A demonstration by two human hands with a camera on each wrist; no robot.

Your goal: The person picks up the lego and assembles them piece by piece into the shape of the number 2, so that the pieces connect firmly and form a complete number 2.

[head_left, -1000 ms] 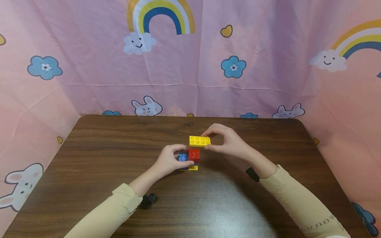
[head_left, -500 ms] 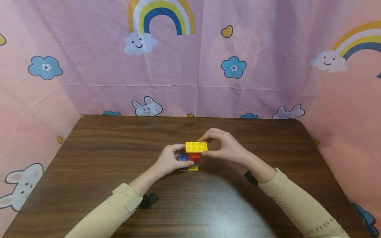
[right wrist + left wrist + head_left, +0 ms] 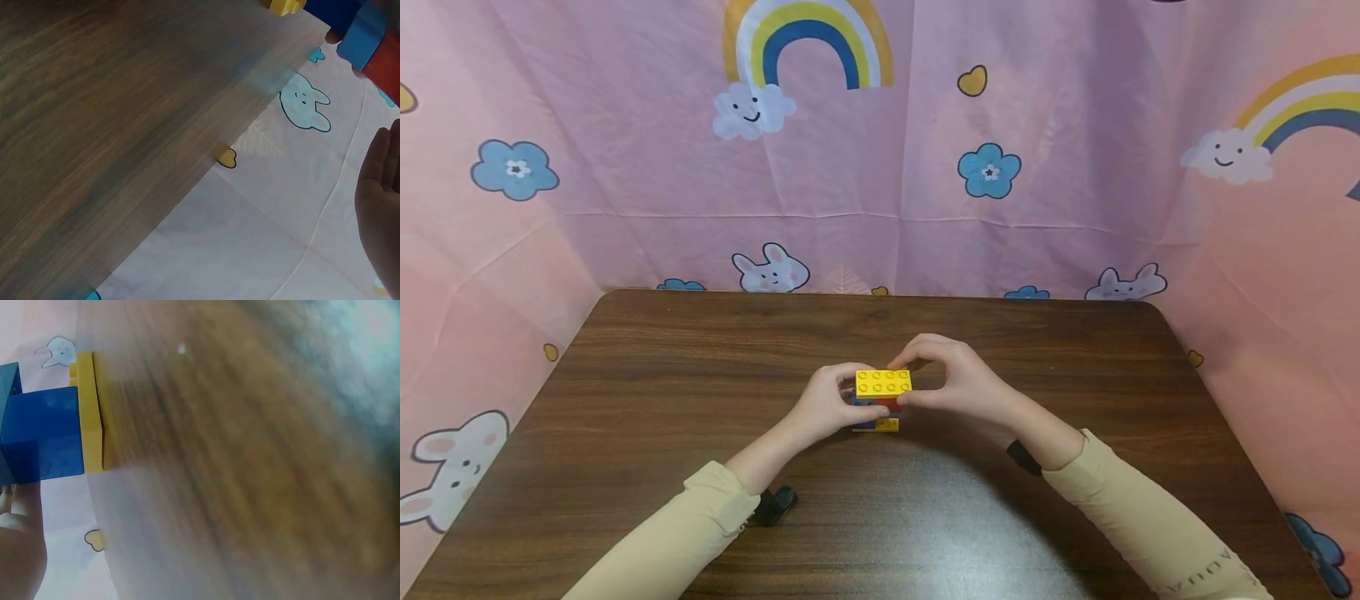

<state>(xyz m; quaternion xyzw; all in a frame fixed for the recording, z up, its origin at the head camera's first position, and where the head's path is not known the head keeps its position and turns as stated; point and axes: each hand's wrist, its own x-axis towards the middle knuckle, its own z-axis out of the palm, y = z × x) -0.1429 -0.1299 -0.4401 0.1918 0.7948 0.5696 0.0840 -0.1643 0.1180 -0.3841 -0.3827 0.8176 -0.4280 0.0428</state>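
Note:
A small stack of toy building bricks stands on the wooden table in front of me. At its bottom is a yellow brick, with blue bricks above it. A red brick sits higher up, partly covered in the head view. My left hand holds the stack from the left, thumb on the near side and fingers behind. Over the red brick, my right hand pinches a long yellow studded brick by its right end. Whether that brick touches the studs below is hidden.
The brown wooden table spreads around both hands. Behind it and along its sides hangs a pink cloth printed with rainbows, rabbits and flowers. Dark straps show at the wrists.
My right hand has brought the long yellow brick left and nearer, from behind the stack to over the red and blue bricks. The left hand has stayed in place.

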